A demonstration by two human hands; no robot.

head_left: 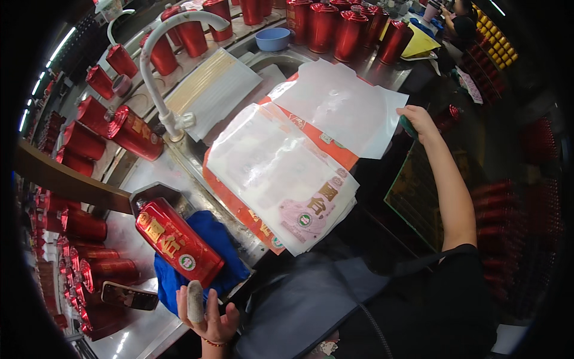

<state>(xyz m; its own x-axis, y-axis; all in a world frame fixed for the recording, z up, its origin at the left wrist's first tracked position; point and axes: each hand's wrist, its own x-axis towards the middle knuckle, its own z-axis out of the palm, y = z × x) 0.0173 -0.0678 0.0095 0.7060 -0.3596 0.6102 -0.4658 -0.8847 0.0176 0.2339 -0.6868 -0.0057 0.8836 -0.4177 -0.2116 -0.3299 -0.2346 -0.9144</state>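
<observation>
My left hand (pixel 206 314) hangs open just below the red bottle (pixel 178 242), which lies on the blue cloth (pixel 206 230) so it won't roll. Right of the bottle, my right hand (pixel 417 121) closes its grip on the label sheets' (pixel 281 167) far edge.

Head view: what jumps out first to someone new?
A stack of white sheets over red-orange labels fills the centre. The right hand rests at the stack's far right edge. At lower left a red bottle lies on a blue cloth, above the left hand.
</observation>
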